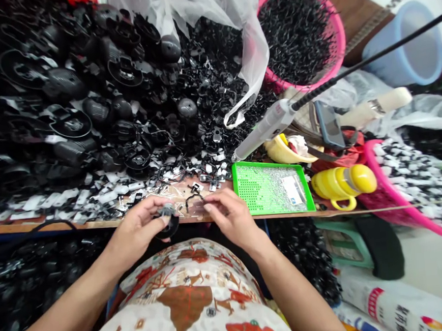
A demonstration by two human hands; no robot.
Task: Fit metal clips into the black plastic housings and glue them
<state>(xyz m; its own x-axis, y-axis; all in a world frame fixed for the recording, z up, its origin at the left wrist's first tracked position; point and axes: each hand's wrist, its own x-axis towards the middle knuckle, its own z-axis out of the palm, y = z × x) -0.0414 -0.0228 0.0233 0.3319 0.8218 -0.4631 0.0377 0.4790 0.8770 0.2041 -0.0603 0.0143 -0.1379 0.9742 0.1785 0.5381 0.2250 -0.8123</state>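
My left hand [141, 224] is closed around a rounded black plastic part [167, 222] at the front edge of the bench. To its right, my right hand [230, 213] has thumb and forefinger pinched at the end of a thin, bent black plastic piece [194, 193], which reaches over the wood. Clear thin plastic scraps lie on the bench between both hands. Just right of my right hand is a green tray [236, 184] with many tiny metal pieces, probably screws, in it.
Black plastic parts [69, 83] are heaped across the back left. A grey electric screwdriver [266, 126] leans over the tray on a black cord. Pink baskets [338, 29], a yellow bottle [331, 183], a phone [329, 124] and a blue bucket [382, 45] stand right.
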